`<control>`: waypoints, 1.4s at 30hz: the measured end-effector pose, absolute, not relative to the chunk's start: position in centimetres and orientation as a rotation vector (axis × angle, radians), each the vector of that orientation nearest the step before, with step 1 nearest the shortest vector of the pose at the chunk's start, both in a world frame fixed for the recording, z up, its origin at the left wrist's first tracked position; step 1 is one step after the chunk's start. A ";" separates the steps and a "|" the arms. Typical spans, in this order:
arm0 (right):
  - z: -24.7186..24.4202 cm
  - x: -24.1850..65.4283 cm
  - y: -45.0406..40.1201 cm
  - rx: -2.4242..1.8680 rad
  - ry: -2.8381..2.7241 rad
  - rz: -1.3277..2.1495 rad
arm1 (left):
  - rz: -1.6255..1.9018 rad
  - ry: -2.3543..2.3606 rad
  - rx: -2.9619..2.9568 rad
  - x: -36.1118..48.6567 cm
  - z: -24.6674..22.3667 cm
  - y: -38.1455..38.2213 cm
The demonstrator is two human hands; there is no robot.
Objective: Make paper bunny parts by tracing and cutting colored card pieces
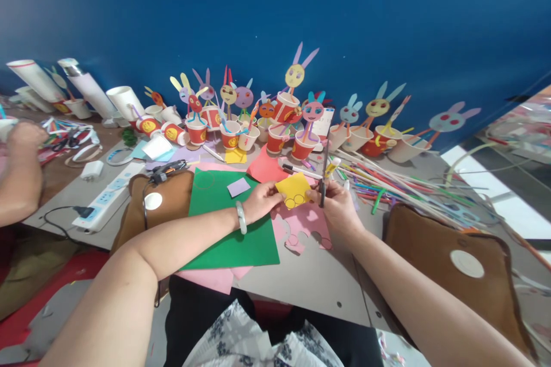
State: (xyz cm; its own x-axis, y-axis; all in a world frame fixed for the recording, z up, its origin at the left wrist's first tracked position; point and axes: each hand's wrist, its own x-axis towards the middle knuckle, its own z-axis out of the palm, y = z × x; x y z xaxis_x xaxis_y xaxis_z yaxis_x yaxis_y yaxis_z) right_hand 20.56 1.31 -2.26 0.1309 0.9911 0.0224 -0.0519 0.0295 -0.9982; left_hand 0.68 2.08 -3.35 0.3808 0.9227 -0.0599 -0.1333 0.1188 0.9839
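Observation:
My left hand [263, 202], with a pale bangle at the wrist, pinches the left edge of a small square of yellow paper [293, 188]. Two circles are drawn side by side along the paper's lower edge. In my right hand [342, 209] is a pair of scissors [322, 189], dark at the handle, blades pointing up. A finger of that hand reaches to the paper's right edge. Below lie a green sheet [232, 241] and pink paper [312, 221] with round cut-outs. A small lilac paper piece [239, 187] rests on the green sheet.
Along the blue wall stand several paper cups [278, 139] bearing paper rabbit heads. Coloured pipe cleaners [370, 175] spread to the right. Brown cushions [456, 264] flank the work area. At left are a power strip [109, 198] and another person's arm [19, 178].

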 end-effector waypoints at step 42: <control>-2.0 19.7 -0.5 -0.728 -2.313 0.631 | 1.151 0.855 0.751 0.2 -3.1 4.9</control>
